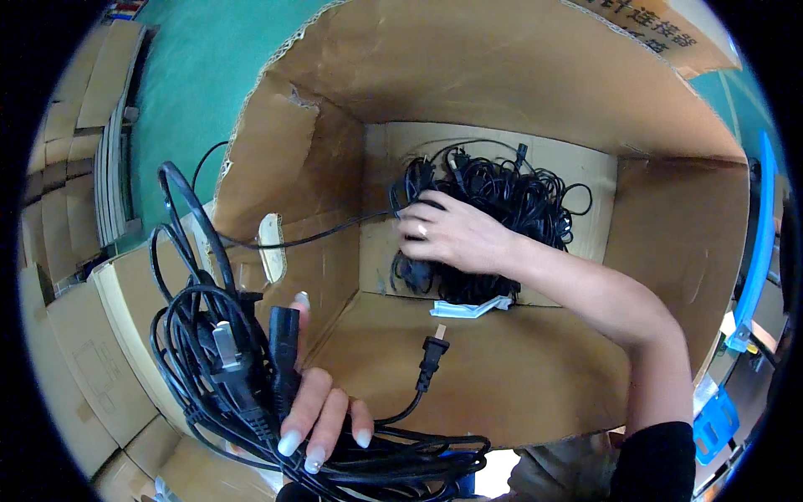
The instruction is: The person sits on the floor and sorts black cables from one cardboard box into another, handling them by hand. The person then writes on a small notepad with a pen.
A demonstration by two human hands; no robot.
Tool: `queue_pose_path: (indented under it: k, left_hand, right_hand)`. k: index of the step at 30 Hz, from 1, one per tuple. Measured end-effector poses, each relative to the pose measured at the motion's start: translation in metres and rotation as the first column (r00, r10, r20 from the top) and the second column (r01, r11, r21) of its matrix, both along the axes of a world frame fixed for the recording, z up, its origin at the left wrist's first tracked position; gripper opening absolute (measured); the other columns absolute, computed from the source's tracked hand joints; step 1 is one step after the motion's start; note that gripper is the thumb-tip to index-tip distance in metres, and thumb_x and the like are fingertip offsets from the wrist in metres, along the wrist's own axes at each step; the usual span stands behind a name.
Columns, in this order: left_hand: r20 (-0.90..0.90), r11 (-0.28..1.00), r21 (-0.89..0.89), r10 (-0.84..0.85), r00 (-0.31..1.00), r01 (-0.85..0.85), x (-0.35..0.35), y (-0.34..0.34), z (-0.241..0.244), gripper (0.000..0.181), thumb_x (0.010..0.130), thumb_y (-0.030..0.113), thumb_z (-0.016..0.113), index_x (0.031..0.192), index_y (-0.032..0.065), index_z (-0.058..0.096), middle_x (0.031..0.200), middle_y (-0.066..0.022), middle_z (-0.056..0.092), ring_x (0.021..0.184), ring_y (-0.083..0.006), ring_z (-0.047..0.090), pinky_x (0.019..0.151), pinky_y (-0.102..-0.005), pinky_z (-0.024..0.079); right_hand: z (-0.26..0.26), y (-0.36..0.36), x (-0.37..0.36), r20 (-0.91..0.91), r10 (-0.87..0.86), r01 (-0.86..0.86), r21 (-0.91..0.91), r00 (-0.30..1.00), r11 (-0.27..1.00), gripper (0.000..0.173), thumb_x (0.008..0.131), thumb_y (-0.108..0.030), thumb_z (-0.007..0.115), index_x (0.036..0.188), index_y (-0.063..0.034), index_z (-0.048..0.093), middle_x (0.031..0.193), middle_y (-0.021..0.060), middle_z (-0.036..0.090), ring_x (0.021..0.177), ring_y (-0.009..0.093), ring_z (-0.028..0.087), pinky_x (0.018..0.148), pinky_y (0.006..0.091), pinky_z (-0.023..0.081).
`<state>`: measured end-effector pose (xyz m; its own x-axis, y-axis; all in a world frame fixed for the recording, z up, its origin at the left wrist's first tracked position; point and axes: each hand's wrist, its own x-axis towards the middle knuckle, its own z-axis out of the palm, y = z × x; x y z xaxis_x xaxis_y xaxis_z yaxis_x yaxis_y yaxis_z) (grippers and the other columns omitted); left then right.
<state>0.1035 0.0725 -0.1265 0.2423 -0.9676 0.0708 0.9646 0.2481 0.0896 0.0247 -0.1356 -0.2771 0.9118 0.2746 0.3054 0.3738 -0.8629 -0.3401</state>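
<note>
My left hand (326, 401) holds a thick bundle of black power cords (226, 383) at the lower left. Coils stand up above the fingers and more loops trail below them. Beside my thumb, a black appliance connector (284, 339) points up; a two-pin plug (433, 357) dangles over the near box wall. My right hand (448, 232), with a ring on one finger, reaches into the cardboard box (495, 370). It lies on a tangled pile of black cords (502, 194) on the box floor. Its fingers curl downward, and their tips are hidden, so their grip is unclear.
One cord (313, 237) stretches across the left box wall, past a cut-out handle hole (272, 248). A pale folded strip (470, 307) lies by the pile. Cardboard cartons (94, 357) stand at left on the green floor (182, 81). Blue parts (756, 251) stand at right.
</note>
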Motion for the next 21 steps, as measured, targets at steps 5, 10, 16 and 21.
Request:
queue_pose_path:
  k: [5,10,16,21]
  left_hand:
    - [-0.020,0.993,0.063,-0.094,0.995,0.095,-0.002,-0.007,0.000,0.064,0.086,0.021,0.050,0.136,0.0076,0.012,0.086,-0.0040,0.056,0.075,-0.0193,0.059,0.088,-0.0434,0.035]
    - [-0.287,0.980,0.172,-0.043,0.957,0.096,-0.019,-0.003,-0.008,0.096,0.050,0.052,0.076,0.120,-0.0022,0.039,0.080,-0.0123,0.050,0.075,-0.0290,0.055,0.071,-0.0552,0.046]
    - [-0.175,0.967,0.205,-0.116,0.978,0.152,-0.019,-0.018,-0.003,0.082,0.061,0.045,0.066,0.123,0.0004,0.036,0.095,-0.0126,0.048,0.088,-0.0290,0.051,0.080,-0.0521,0.042]
    - [-0.009,0.936,0.337,-0.102,0.995,0.099,-0.018,-0.023,-0.001,0.072,0.071,0.040,0.058,0.126,0.0027,0.033,0.107,-0.0128,0.046,0.098,-0.0290,0.048,0.088,-0.0496,0.039]
  right_hand:
    - [0.081,-0.032,-0.080,-0.235,0.060,0.041,0.404,0.970,0.914,0.033,0.064,0.000,0.057,0.093,-0.0161,0.062,0.106,0.0047,0.051,0.099,0.023,0.048,0.076,0.0336,0.043]
    - [0.134,-0.037,-0.102,-0.083,-0.328,0.329,0.457,0.941,0.826,0.035,0.058,0.006,0.063,0.089,-0.0105,0.064,0.099,0.0109,0.050,0.086,0.020,0.051,0.061,0.0257,0.044]
    - [0.151,0.031,-0.059,0.269,-0.147,-0.053,0.617,0.952,0.785,0.032,0.071,-0.009,0.063,0.100,-0.0118,0.050,0.107,0.0145,0.049,0.093,0.022,0.053,0.070,0.0345,0.052]
    - [0.143,0.038,-0.043,0.177,-0.021,-0.134,0.814,0.984,0.566,0.028,0.076,-0.006,0.048,0.104,-0.0055,0.041,0.115,0.0162,0.045,0.108,0.032,0.046,0.099,0.0486,0.032]
